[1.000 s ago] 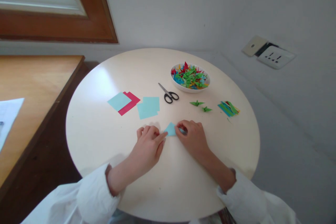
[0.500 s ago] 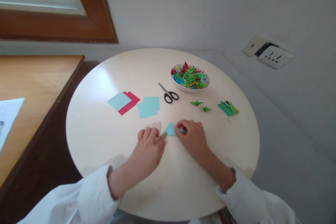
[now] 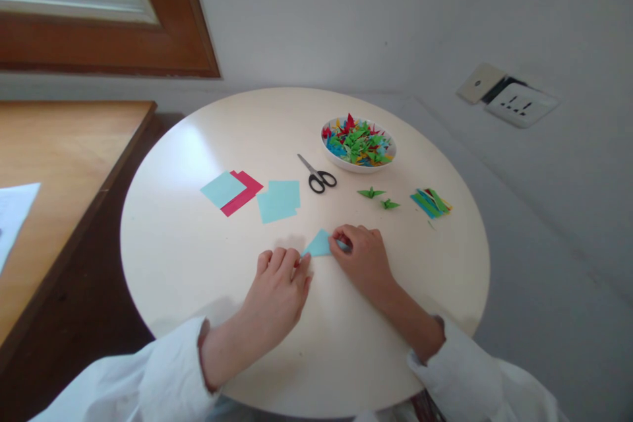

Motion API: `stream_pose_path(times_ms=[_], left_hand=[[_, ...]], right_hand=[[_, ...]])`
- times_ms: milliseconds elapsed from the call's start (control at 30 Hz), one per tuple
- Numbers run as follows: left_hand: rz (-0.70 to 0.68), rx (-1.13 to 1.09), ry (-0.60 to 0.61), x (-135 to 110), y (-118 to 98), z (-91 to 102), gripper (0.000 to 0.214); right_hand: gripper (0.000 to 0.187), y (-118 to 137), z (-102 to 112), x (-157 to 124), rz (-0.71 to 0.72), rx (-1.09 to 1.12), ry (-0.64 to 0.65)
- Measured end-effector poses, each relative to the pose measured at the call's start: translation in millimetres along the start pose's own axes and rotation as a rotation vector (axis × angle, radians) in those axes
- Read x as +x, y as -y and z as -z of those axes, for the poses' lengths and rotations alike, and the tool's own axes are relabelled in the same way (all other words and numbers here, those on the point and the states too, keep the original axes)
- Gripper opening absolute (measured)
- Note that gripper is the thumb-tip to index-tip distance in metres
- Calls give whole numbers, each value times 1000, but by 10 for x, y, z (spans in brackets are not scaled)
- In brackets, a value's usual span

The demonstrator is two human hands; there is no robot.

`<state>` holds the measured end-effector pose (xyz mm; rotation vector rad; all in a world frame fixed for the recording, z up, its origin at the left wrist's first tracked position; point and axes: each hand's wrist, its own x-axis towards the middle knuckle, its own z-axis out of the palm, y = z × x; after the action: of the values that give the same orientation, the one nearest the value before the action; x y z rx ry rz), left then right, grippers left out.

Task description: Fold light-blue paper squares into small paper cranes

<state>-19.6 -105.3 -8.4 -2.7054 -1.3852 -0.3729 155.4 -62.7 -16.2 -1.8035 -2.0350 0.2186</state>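
Note:
A light blue sheet of origami paper point(image 3: 319, 244), folded into a triangle, lies on the round white table in front of me. My right hand point(image 3: 363, 257) is closed in a pinch on its right side and hides that corner. At the left corner, my left hand point(image 3: 281, 287) has its fingers curled, with the index fingertip pressing on the paper's tip. Beyond my hands lie light blue square sheets point(image 3: 279, 201) and scissors point(image 3: 316, 175) with black handles. Two green paper cranes point(image 3: 370, 192) rest past my right hand.
A white bowl point(image 3: 359, 166) full of colourful paper cranes stands at the back. To its front right lies a pile of coloured paper strips point(image 3: 430, 203). Red sheets point(image 3: 250, 188) lie under a light blue one on the left. A wooden desk point(image 3: 74, 145) stands left of the table.
My left hand has slid slightly left and down along the triangle's lower left edge, baring more of that corner. My right hand keeps its place. The view has shifted slightly.

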Motion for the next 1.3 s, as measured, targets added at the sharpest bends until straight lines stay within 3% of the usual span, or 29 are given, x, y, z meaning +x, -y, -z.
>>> stream_pose_path(times_ms=[667,1300], left_hand=[[38,-28,-80,4,-19,22,17],[34,-19,-22,9,-12,45,17]], right_hand=[[10,13,3,2,-14,6,7],[12,2,-10,9,-11,9,-2]])
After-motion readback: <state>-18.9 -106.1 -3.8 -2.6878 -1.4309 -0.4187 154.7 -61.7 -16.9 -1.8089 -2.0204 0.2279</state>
